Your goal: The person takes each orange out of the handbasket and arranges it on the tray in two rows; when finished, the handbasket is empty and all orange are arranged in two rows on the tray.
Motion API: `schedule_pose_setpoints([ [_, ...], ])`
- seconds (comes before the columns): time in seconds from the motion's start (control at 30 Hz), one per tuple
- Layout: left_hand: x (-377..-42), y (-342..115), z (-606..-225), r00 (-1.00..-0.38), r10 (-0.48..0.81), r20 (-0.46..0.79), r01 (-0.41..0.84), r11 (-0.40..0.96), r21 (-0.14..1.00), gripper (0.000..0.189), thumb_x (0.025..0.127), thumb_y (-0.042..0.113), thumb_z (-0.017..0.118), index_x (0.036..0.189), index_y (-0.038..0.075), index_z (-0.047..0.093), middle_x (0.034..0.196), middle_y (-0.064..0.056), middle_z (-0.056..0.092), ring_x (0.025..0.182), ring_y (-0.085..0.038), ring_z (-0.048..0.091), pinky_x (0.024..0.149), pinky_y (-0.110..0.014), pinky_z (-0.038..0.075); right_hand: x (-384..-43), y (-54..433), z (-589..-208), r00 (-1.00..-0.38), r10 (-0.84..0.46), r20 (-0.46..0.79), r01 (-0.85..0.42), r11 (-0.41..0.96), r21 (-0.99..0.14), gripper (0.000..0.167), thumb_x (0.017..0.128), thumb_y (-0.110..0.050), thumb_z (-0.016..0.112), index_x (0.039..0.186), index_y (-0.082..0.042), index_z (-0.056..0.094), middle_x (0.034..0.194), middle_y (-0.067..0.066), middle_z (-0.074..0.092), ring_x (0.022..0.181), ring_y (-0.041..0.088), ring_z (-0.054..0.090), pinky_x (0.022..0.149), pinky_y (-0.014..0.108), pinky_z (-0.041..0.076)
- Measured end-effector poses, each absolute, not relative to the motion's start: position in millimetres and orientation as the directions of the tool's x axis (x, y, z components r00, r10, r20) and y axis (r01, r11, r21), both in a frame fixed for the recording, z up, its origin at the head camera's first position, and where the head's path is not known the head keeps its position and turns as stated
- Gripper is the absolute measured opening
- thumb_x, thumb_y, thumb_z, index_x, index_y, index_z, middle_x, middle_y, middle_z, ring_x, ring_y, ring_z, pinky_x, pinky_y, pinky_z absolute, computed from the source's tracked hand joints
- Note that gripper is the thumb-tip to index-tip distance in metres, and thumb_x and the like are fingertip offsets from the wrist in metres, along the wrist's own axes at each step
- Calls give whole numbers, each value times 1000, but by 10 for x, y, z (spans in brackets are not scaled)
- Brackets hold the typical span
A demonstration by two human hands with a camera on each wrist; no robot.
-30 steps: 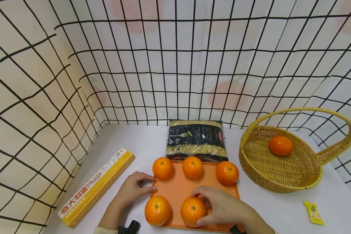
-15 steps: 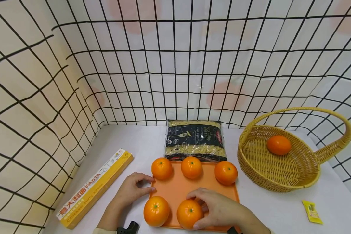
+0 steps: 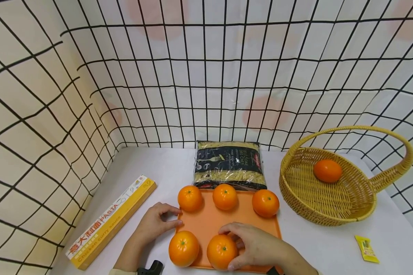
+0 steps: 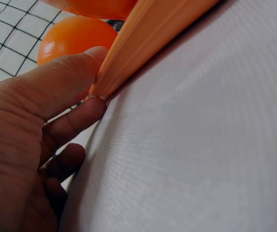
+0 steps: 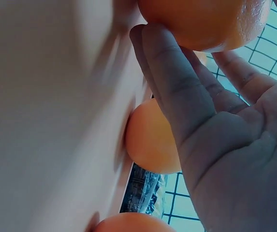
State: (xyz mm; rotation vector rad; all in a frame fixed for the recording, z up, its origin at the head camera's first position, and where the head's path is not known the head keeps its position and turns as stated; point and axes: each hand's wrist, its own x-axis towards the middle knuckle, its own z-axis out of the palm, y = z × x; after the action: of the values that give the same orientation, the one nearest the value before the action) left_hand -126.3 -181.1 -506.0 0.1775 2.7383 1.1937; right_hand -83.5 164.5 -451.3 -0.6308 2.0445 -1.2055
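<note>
In the head view, my right hand (image 3: 252,244) holds an orange (image 3: 221,251) at the near middle of a flat orange tray (image 3: 203,225). The fingers lie along its far and right sides, with the thumb at the near side. Another orange (image 3: 184,248) sits at the near left corner, a small gap away. My left hand (image 3: 158,221) touches the tray's left edge with thumb and forefinger. The left wrist view shows the thumb (image 4: 80,65) against the tray rim (image 4: 123,53). Along the far edge stand three more oranges, the middle one (image 3: 225,197) between the others.
Behind the tray lies a bag of pasta (image 3: 230,164). A long yellow pasta box (image 3: 113,223) lies slanted on the left. To the right stands a handled wicker basket (image 3: 330,212) with one orange fruit (image 3: 327,170) inside. Near it lies a small yellow packet (image 3: 366,249). Black wire grid surrounds the table.
My right hand has shifted slightly left with the orange, bringing it a little closer to the near left orange. The left hand stays at the tray edge. The head view has shifted slightly.
</note>
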Motion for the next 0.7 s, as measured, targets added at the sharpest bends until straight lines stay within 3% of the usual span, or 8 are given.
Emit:
schedule_pose_setpoints([
  [0.37,-1261,-1816,-5049,-983,164,-85,49,677,734,25,75,39,91,96,38,78,97,18,71,90,-11,53,80,-24,46,-841,1658,-4510,-658,-702,-273,-226,530,-817,74,79,-48,86,143,-32,51,140,-9,56,117,3,56,101,30,49],
  [0.7,-1267,-1807,-5036,-981,164,-99,39,674,738,25,75,40,91,96,38,78,98,18,71,91,-11,53,81,-25,46,-835,1672,-4501,-656,-711,-254,-262,530,-807,73,80,-49,85,143,-30,52,139,-9,57,117,2,55,101,29,49],
])
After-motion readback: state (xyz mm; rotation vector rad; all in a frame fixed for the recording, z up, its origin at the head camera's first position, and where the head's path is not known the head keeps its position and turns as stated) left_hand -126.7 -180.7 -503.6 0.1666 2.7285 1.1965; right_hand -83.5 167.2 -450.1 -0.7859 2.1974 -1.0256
